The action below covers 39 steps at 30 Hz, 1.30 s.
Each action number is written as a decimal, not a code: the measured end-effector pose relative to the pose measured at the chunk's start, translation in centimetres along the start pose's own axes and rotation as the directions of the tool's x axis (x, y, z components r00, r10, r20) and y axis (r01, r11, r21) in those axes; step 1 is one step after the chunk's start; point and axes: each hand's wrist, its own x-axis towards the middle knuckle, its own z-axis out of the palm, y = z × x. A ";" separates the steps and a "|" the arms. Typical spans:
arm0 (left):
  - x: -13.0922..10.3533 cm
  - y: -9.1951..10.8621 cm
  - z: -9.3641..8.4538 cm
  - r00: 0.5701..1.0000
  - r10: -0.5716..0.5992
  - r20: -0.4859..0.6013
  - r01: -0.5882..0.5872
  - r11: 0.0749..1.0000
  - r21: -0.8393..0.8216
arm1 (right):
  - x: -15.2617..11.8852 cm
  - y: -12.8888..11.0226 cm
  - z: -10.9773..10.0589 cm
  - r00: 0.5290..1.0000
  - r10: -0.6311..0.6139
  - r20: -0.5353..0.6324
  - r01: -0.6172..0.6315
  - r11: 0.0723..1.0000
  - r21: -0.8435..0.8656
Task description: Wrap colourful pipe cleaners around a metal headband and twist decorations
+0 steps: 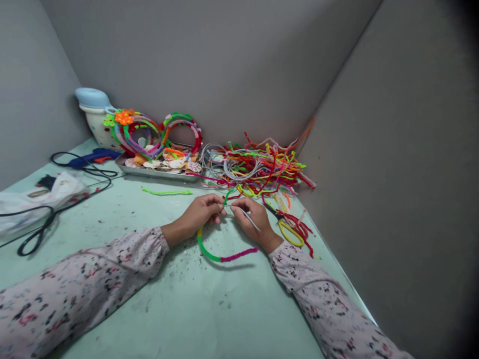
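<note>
Head view. Left hand (205,209), centre of frame: nearly closed, thumb and fingers pinched together around strip (209,255) and green stem (227,195); exact grip hidden. Right hand (255,217), just right of centre: curled, thumb and forefinger closed on bare grey wire (248,217).

Condition of strip, curving below left hand at lower centre: covered in fuzzy yellow, green and magenta bands as far as visible, magenta outermost. Apparently continuous with wire, by judgement; join concealed by fingers. Apparently partly covered: grey length at right hand yet bare, green stem loose-ended at fingertips.

Containers. One metal tray (160,174), upper left of centre: filled with shells (175,163), plus multicoloured hoops (199,138) upright in and over it, apparently complete, some bearing orange and green flowers (124,117). One pale cup (98,124), upper left, under blue lid (92,97): contents unseen. One plastic bag (69,189), left edge: contents unclear, dark item beside it.

Stock. Tangled stems (279,167) and coiled wire (239,176), right of tray. Single lime stem (166,192), below tray. Yellow-handled scissors (291,234), right of right hand, among red stems (305,230). Blue tool (84,158), left of tray.
</note>
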 end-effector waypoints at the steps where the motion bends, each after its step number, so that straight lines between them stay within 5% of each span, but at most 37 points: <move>1: 0.0 0.0 0.0 1.000 0.003 -0.004 -0.003 1.000 -0.006 | 0.0 0.0 0.0 1.000 -0.012 -0.003 0.011 1.000 -0.005; 39: -0.1 0.0 0.1 0.989 0.130 -0.069 -0.105 0.953 0.284 | 0.1 -0.1 -0.1 0.987 0.156 0.038 -0.159 0.982 0.104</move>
